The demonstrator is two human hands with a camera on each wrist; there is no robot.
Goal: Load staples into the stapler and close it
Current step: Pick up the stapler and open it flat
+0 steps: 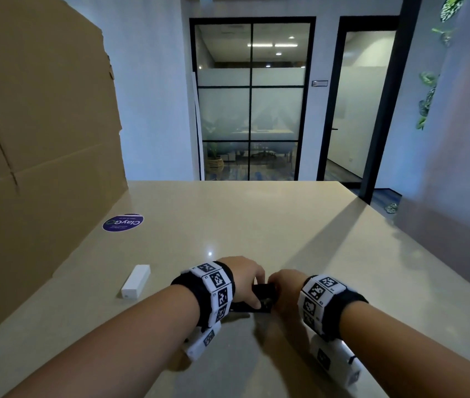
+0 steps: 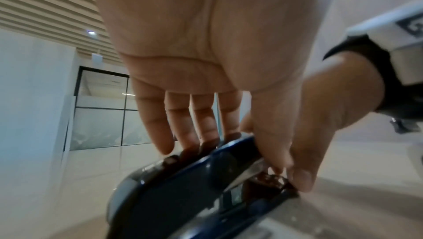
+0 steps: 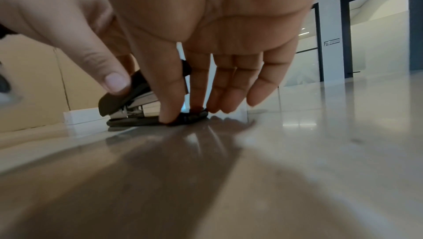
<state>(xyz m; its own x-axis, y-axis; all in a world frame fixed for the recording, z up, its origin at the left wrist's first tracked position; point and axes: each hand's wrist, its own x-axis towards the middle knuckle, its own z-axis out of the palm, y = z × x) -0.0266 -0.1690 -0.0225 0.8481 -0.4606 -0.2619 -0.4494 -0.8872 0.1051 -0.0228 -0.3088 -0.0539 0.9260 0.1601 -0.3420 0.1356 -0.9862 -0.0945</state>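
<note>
So the left hand (image 1: 244, 278) grips the stapler (image 1: 262, 297) top while the right hand (image 1: 284, 285) pins its base to the counter (image 1: 256, 219), probably for leverage; staple box (image 1: 136, 280) waits nearer the left edge.

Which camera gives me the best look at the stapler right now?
The right wrist view: the stapler shows side-on on the table, with the left hand on its top and the right hand at its base. The left wrist view is close but blurred; in the head view both hands mostly hide it.
</note>
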